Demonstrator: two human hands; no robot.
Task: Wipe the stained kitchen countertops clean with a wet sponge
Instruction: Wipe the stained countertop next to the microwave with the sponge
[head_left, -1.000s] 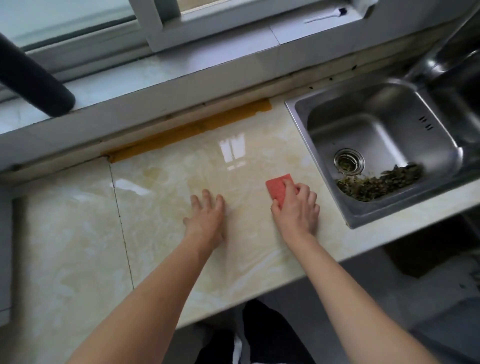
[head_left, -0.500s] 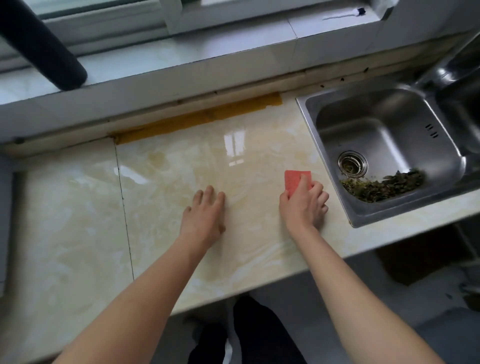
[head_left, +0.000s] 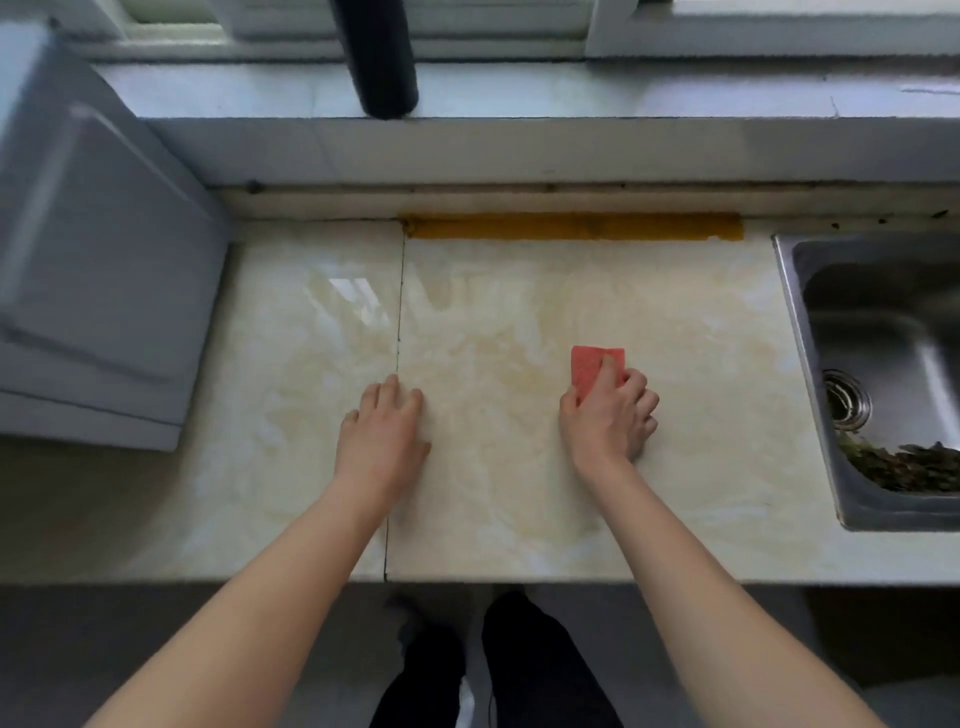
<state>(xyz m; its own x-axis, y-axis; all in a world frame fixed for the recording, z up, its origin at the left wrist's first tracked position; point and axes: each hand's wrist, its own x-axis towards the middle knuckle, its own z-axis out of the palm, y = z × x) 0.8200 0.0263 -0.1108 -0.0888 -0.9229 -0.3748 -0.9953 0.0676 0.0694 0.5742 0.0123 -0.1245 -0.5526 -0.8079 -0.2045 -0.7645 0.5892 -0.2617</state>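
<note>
Sponge, red, flat and rectangular (head_left: 589, 366), lies on the pale cream marble-patterned bench (head_left: 717, 415), right of centre and about midway between its near and far edges. The sponge's near right part is covered by the right hand (head_left: 608, 423), so only the far left part shows. Whether it is wet cannot be told.

The stainless steel sink (head_left: 802, 364) at right is cut off by the frame edge. Only its left side, a round metal drain strainer (head_left: 845, 400) and part of a heap of dark green leafy scraps (head_left: 904, 465) are in view. A grey box-shaped object (head_left: 98, 249) at far left is cropped and blurred, and I cannot tell what it is. A black matte cylinder (head_left: 382, 57) enters from the top edge over the pale window sill (head_left: 571, 98); its upper end is out of view.

Bench surface is glossy, with a bright reflection left of centre and faint yellow-brown blotches across the middle. A thin dark seam (head_left: 400, 312) runs far to near between two slabs. A mustard-yellow strip (head_left: 571, 227) with rough edges runs along the far edge and ends just short of the sink.

Right hand: palm down, fingers curled over the sponge, gripping it against the bench. Left hand (head_left: 382, 441): palm down, flat on the bench over the seam, fingers straight and close together, holding nothing, well apart from the sponge. Both forearms are bare and reach in from the near edge.
</note>
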